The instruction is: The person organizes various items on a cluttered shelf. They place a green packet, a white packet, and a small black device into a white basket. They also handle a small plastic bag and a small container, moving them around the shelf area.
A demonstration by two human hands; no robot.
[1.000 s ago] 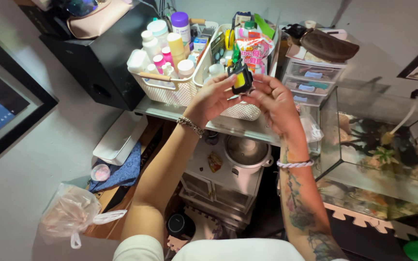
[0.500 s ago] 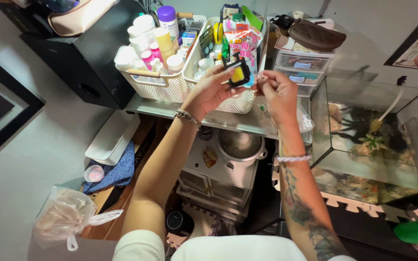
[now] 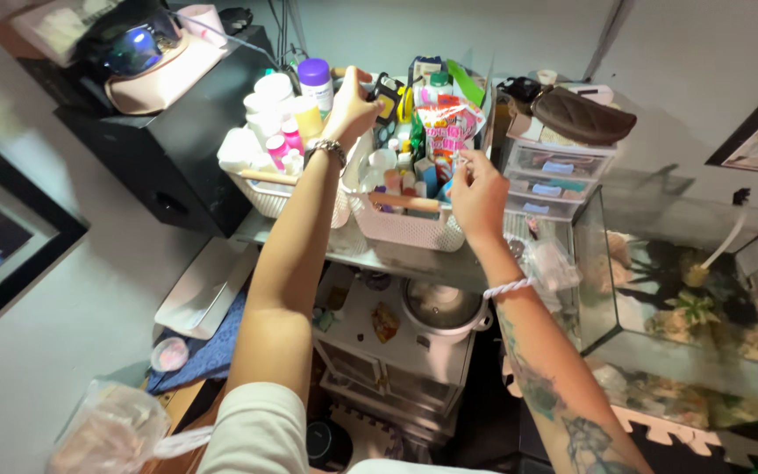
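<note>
Black and yellow, the small gadget point(image 3: 387, 95) sits at the far rim of the right-hand white basket point(image 3: 405, 230), just beside the left hand point(image 3: 350, 107). That hand reaches over the gap between the two baskets, and its fingers point(image 3: 363, 89) curl toward the gadget from the left; whether they clamp it or only touch it I cannot tell, since the hand hides the contact. The gadget lies just to the right of those fingers and slightly beyond them, tilted, with its long axis running roughly up and away from the person.

The right hand point(image 3: 477, 195) hangs lower and nearer, over the front right part of the same basket, beside a red and white packet point(image 3: 446, 123). Its fingers are drawn together, thumb against fingertips, as if pinching something very small; what, if anything, is between them is too small to make out. It is well apart from the gadget, so the left hand is clearly the nearer one.

The left-hand basket point(image 3: 261, 195) holds white and pink bottles point(image 3: 267, 105), and a purple-capped bottle point(image 3: 315, 81) stands just left of the left hand. Both baskets rest on a shelf point(image 3: 396, 259), with clear drawers point(image 3: 554, 167) and a glass tank point(image 3: 695, 290) to the right.
</note>
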